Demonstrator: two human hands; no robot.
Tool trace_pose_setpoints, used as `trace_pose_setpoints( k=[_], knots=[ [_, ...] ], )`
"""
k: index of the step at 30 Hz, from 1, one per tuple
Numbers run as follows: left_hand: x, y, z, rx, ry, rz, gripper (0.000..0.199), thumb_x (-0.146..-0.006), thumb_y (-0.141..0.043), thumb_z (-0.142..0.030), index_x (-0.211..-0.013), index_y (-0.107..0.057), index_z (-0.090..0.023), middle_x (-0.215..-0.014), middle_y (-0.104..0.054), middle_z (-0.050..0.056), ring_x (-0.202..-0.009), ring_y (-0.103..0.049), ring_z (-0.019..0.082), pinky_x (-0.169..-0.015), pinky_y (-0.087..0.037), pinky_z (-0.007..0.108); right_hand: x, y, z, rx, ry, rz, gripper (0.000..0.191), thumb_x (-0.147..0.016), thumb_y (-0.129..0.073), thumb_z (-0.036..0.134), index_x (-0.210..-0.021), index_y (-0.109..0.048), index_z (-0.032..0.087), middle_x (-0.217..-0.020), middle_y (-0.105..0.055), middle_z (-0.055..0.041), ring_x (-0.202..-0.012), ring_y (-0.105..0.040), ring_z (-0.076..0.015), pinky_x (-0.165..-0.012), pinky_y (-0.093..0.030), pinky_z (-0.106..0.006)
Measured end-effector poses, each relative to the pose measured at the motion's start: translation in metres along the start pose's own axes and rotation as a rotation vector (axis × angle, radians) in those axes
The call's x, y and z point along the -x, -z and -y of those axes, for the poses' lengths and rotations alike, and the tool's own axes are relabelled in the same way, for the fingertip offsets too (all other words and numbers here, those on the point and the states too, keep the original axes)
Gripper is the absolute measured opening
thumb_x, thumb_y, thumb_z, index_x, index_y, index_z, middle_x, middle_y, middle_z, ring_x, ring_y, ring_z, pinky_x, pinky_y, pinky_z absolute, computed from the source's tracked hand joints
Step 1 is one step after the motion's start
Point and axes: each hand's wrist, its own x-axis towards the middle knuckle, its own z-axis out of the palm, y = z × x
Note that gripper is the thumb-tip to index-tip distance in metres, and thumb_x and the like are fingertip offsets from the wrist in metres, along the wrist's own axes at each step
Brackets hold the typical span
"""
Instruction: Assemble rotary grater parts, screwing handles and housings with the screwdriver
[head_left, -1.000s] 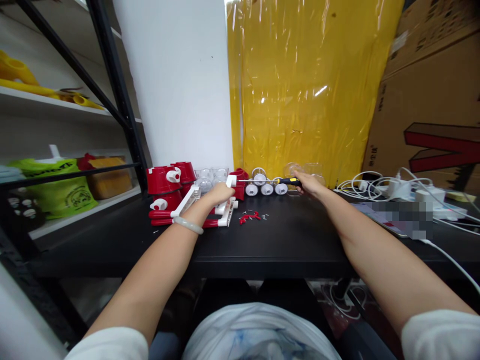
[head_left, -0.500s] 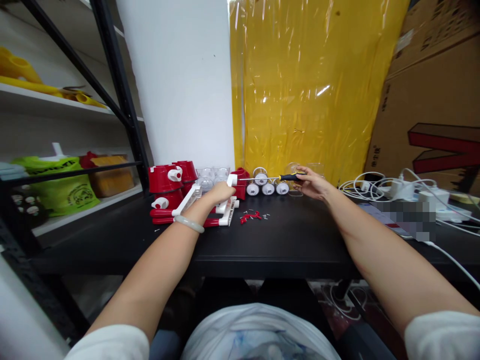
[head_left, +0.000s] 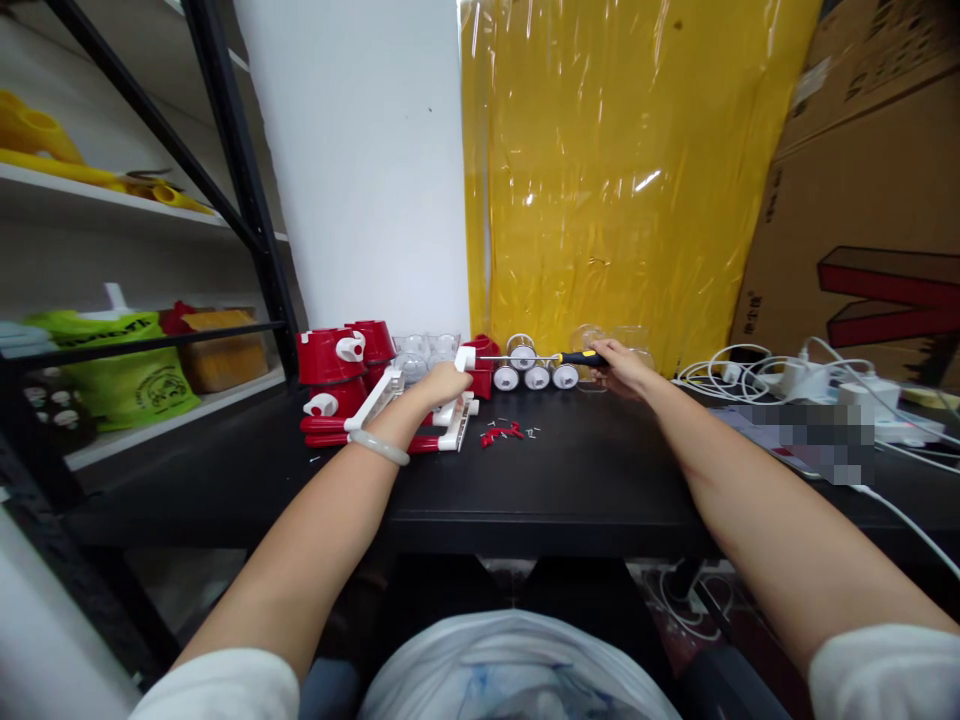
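Note:
My left hand (head_left: pixel 448 384) is closed around a white plastic crank arm (head_left: pixel 466 357), whose end sticks out past the fingers. My right hand (head_left: pixel 624 369) grips the black-and-yellow handle of a screwdriver (head_left: pixel 580 358). The screwdriver lies level, its long shaft pointing left with the tip at the white end; the fingers hide part of the handle. Below, on the black table (head_left: pixel 525 490), are small red plastic pieces (head_left: pixel 502 433) and several loose screws (head_left: pixel 532 433). More white arms with red handles (head_left: pixel 424 444) lie under my left forearm.
Red plastic housings (head_left: pixel 331 357) with white knobs are stacked at the left. White-ended cylinders (head_left: pixel 536 377) and clear plastic parts (head_left: pixel 425 350) stand at the back. White cables (head_left: pixel 731 372), a power strip (head_left: pixel 900 428) and a large carton (head_left: pixel 862 200) occupy the right; a shelf (head_left: pixel 150 225) borders the left.
My right hand has shifted slightly left, and its spread fingers have closed around the screwdriver handle. My left hand and the white arm stay in place.

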Motion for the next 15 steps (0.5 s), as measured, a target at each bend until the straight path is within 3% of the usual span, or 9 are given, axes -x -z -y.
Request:
trace_pose_setpoints(
  k=[4,10,13,15],
  knots=[
    [0.000,0.001,0.000,-0.008,0.015,0.013,0.021,-0.068,-0.057,-0.021,-0.085,-0.067,-0.013,-0.090,-0.074,0.013,-0.090,-0.067,0.028,-0.079,-0.052,0.033,0.005,0.002,0.007,-0.187,0.006,0.080,0.036,-0.070,-0.076,0.022,-0.093,-0.050,0.028,-0.077,-0.059,0.0049,-0.064,-0.058,-0.0115,-0.058,-0.050,-0.026],
    [0.000,-0.001,0.000,-0.016,0.011,0.027,0.015,-0.068,-0.056,-0.020,-0.079,-0.064,-0.014,-0.084,-0.072,0.012,-0.082,-0.067,0.027,-0.072,-0.052,0.033,0.010,0.007,0.012,-0.294,0.048,0.171,0.043,-0.061,-0.074,0.007,-0.093,-0.054,0.027,-0.082,-0.061,0.0030,-0.076,-0.061,-0.0129,-0.071,-0.053,-0.029],
    [0.000,-0.003,0.000,-0.040,0.008,0.042,0.013,-0.067,-0.054,-0.020,-0.074,-0.063,-0.013,-0.082,-0.071,0.013,-0.077,-0.066,0.027,-0.069,-0.051,0.034,0.006,0.007,0.011,-0.289,0.021,0.110,0.036,-0.063,-0.074,0.013,-0.089,-0.053,0.027,-0.080,-0.062,0.0031,-0.073,-0.061,-0.0132,-0.068,-0.053,-0.029],
    [-0.001,-0.004,0.000,-0.041,0.005,0.042,0.012,-0.067,-0.054,-0.019,-0.073,-0.062,-0.013,-0.082,-0.071,0.013,-0.078,-0.066,0.026,-0.069,-0.050,0.034,0.002,0.006,0.007,-0.190,0.012,0.066,0.025,-0.073,-0.072,0.033,-0.084,-0.052,0.025,-0.075,-0.061,0.0011,-0.067,-0.061,-0.0151,-0.062,-0.053,-0.030]
  ],
)
